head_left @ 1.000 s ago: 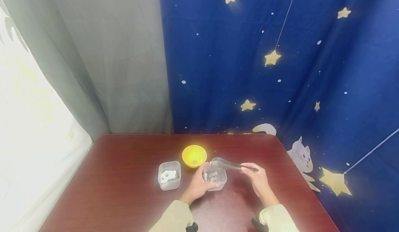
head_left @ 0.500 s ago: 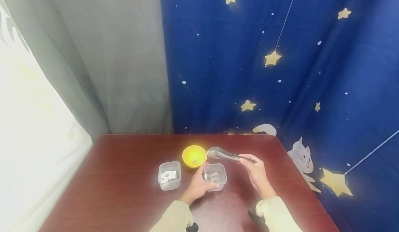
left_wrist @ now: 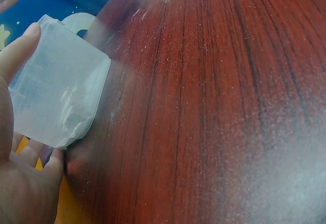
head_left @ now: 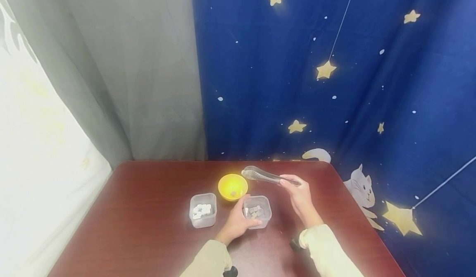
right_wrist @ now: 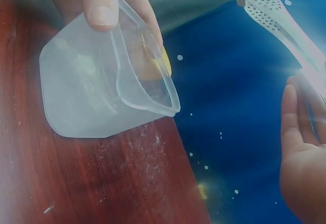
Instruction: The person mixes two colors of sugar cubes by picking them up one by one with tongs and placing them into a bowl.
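My left hand [head_left: 236, 221] grips a clear square plastic container [head_left: 265, 223], thumb over the near rim and fingers round the side. Several greyish-brown cubes [head_left: 254, 212] lie in it. In my right hand [head_left: 300, 196] is a pair of metal tongs [head_left: 262, 175], raised and pointing left. Their perforated tips pinch a small piece [right_wrist: 241, 1], brownish in the right wrist view, just beyond the upper right rim of the yellow bowl [head_left: 222, 190]. Inside the bowl lies one small greyish piece [head_left: 233, 193]. The left wrist view shows the held container [left_wrist: 56, 76] from its side.
A second clear container [head_left: 203, 223] with several white cubes [head_left: 202, 210] stands left of the held one. All stand on a dark red wooden table [head_left: 148, 211]. Behind its far edge hang a grey curtain [head_left: 156, 82] and a blue curtain [head_left: 260, 82] with stars.
My right hand has lifted the tongs from over the held container, up and to the left, to beside the yellow bowl's far rim. My left hand and the container stay in place.
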The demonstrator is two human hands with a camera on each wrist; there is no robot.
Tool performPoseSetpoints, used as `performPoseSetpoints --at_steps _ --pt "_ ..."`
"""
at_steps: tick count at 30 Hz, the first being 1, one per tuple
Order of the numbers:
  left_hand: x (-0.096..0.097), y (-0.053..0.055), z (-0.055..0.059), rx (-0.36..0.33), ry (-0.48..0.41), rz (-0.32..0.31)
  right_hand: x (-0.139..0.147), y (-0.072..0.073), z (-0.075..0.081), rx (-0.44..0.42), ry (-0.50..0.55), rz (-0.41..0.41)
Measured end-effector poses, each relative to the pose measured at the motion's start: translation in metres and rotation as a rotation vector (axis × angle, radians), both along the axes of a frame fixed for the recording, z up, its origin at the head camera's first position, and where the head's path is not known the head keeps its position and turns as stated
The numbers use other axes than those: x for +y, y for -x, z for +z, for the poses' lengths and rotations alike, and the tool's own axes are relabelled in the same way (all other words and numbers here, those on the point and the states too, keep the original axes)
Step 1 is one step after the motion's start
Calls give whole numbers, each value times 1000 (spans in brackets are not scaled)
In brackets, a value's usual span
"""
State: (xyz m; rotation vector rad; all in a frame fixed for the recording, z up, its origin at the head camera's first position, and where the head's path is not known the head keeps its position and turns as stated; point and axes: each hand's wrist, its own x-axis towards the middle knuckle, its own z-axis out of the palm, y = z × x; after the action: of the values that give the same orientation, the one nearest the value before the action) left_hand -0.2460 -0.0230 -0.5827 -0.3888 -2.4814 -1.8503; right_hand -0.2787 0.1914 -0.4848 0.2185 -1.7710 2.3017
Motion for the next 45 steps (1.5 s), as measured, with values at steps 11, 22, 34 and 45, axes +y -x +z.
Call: performPoseSetpoints --at_steps 11,22,34,45 --pt "2 -3 -1 15 -11 -2 -6 0 -10 -75 -59 -43" --pt "3 -2 1 8 6 9 17 -7 -19 -91 -205 -54" --pt "3 -2 2 -5 1 8 34 -24 -17 -100 -326 38" --pt "2 -1 3 2 -10 5 37 -32 -35 -141 -458 25"
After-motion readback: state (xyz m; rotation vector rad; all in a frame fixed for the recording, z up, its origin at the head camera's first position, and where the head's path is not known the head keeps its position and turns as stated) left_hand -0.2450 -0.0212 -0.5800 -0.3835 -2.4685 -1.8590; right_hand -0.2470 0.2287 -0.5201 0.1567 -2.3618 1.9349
